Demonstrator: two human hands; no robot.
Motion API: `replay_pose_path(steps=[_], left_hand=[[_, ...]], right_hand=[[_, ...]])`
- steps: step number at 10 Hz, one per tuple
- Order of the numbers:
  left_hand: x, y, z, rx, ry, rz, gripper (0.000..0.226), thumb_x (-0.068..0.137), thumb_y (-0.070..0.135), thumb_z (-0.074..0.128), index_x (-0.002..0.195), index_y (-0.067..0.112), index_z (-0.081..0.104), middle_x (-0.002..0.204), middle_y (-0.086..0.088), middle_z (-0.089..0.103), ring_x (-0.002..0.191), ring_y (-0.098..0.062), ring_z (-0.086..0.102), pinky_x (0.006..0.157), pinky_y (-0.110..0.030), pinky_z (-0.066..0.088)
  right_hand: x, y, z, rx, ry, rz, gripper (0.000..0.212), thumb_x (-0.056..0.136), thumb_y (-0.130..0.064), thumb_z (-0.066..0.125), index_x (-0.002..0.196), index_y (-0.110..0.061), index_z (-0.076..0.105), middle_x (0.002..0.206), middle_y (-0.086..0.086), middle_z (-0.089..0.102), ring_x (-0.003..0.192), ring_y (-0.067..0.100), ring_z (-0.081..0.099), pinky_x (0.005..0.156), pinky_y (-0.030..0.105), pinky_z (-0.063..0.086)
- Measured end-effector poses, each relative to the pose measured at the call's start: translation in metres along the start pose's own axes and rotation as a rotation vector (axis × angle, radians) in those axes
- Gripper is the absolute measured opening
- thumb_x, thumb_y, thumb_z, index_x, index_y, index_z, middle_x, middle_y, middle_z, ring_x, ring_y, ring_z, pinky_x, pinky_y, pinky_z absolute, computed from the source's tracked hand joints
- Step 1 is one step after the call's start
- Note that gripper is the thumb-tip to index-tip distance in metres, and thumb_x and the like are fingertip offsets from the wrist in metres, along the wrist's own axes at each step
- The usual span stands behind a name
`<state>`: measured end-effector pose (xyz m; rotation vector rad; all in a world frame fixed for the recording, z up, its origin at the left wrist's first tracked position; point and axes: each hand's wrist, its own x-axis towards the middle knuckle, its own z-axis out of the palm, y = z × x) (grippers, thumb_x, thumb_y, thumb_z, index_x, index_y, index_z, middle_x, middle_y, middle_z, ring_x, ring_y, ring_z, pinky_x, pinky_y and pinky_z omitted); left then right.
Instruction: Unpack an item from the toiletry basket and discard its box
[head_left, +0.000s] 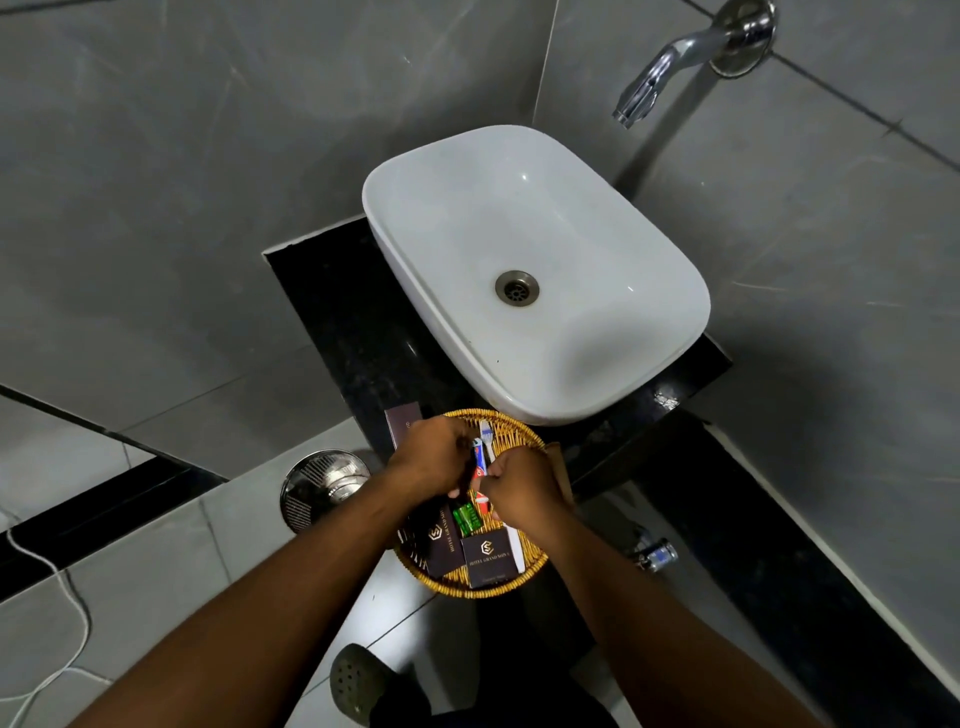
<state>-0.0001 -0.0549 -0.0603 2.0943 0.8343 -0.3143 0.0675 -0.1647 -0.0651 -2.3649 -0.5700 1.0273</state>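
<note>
Counter basket (524, 566): toothpaste (480, 460) between hands.

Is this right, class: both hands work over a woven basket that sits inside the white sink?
Not quite. In the head view both hands, left hand and right hand, do work over the woven basket, but it sits on the black counter beside the white sink.

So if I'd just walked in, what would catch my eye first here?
Probably the big white basin in the middle, on a black counter. Just below it, the left hand and right hand meet over a round wicker basket, handling a small red, white and blue packet; dark branded boxes lie in the basket. A chrome tap juts out at top right.
</note>
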Motion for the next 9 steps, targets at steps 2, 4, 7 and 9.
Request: replay_pose_path(steps=[2, 4, 7, 9], left_hand=[[0.013, 0.005, 0.008, 0.16, 0.097, -0.025, 0.018, 0.085, 0.011, 0.058, 0.093, 0.006, 0.073, 0.097, -0.018, 0.074, 0.09, -0.033, 0.069, 0.08, -0.035, 0.053], [0.014, 0.006, 0.014, 0.319, 0.063, -0.011, 0.019, 0.08, 0.008, 0.062, 0.095, 0.002, 0.071, 0.102, -0.02, 0.071, 0.094, -0.035, 0.067, 0.074, -0.036, 0.051], [0.004, 0.0, -0.007, 0.28, 0.199, 0.078, 0.017, 0.084, 0.018, 0.059, 0.095, 0.011, 0.07, 0.1, -0.015, 0.072, 0.092, -0.034, 0.067, 0.075, -0.037, 0.052], [-0.027, -0.022, -0.056, 0.406, 0.386, 0.054, 0.024, 0.085, 0.033, 0.058, 0.095, 0.014, 0.068, 0.102, -0.013, 0.068, 0.097, -0.035, 0.065, 0.077, -0.039, 0.052]], right_hand=[[0.01, 0.002, 0.014, -0.256, 0.071, 0.052, 0.02, 0.093, -0.015, 0.058, 0.104, -0.002, 0.069, 0.108, 0.018, 0.07, 0.099, 0.034, 0.065, 0.089, 0.036, 0.054], [0.007, 0.011, 0.015, -0.178, 0.124, -0.04, 0.024, 0.096, -0.007, 0.045, 0.104, 0.006, 0.063, 0.109, 0.026, 0.067, 0.067, -0.011, 0.064, 0.054, -0.002, 0.043], [0.0, 0.015, -0.001, -0.275, 0.21, -0.179, 0.018, 0.093, -0.014, 0.057, 0.092, -0.005, 0.072, 0.095, 0.015, 0.073, 0.093, 0.029, 0.062, 0.084, 0.03, 0.049], [-0.013, 0.022, -0.027, -0.201, 0.143, -0.285, 0.016, 0.09, -0.012, 0.06, 0.079, -0.004, 0.069, 0.08, 0.011, 0.073, 0.069, 0.02, 0.068, 0.07, 0.03, 0.059]])
